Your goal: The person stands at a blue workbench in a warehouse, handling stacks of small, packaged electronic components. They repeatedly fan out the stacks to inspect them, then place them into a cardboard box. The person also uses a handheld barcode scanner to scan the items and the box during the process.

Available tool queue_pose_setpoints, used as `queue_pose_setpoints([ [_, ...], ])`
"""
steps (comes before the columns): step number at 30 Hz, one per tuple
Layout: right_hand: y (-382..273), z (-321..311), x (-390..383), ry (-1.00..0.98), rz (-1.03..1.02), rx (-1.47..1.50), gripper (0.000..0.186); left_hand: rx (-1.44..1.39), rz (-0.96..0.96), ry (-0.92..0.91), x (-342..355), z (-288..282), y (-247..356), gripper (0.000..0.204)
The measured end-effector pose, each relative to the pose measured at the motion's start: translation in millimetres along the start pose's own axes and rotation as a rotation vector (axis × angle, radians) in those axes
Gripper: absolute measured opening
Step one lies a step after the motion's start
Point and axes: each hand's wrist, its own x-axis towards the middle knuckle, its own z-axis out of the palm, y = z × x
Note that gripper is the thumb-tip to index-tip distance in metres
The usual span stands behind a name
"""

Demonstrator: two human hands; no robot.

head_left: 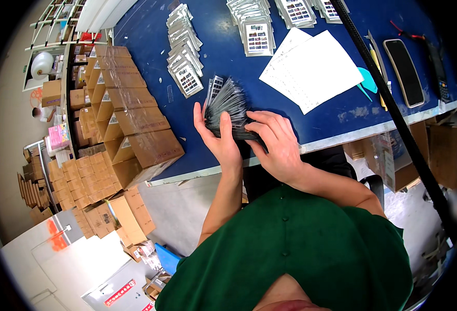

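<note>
Left hand (222, 147): gripping a fanned stack (227, 106) of thin, clear-looking packets, thumb laid across the near face, other fingers around the left side. Right hand (279, 142): fingers bent, tips against the right side of the same stack; cannot tell whether they pinch it or only rest on it.

Position of stack: held at the near edge of the blue tabletop (215, 31), left of that edge's middle. Packet edges spread toward the far side; a printed label shows at its upper left. Cannot tell whether its underside touches the surface.

Other items. Toward the left edge, beyond the stack: an overlapping row of labelled packets (184, 54), running away from the near edge. Farther back, near the middle: a pile of labelled packets (257, 39), with two more piles to its right, cut off by the view. Between these and the near edge: white paper sheets (322, 67), overlapping, askew. Toward the right edge, in order: a teal tool (367, 80), a yellow pen-like tool (376, 59), a phone (405, 72) with dark screen, a black handheld device (437, 67). Open cardboard boxes (140, 98) stand in a row along the left edge.
</note>
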Motion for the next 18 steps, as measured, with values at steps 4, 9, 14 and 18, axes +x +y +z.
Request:
queue_pose_setpoints([
  [4, -1.1, 1.6, -2.5, 0.004, 0.011, -0.005, 0.039, -0.002, 0.015, -0.007, -0.5, 0.6, 0.2, 0.064],
  [9, 1.0, 1.9, -1.5, -0.012, 0.020, 0.026, 0.041, 0.015, 0.028, -0.005, -0.7, 0.7, 0.7, 0.064],
  [14, -2.9, -0.1, 2.8, -0.053, 0.167, 0.108, 0.049, 0.010, 0.036, -0.016, -0.6, 0.0, -0.6, 0.065],
  [18, -0.5, 0.6, 3.1, -0.074, 0.116, 0.044, 0.057, 0.005, 0.044, -0.019, -0.7, -1.1, -1.0, 0.065],
])
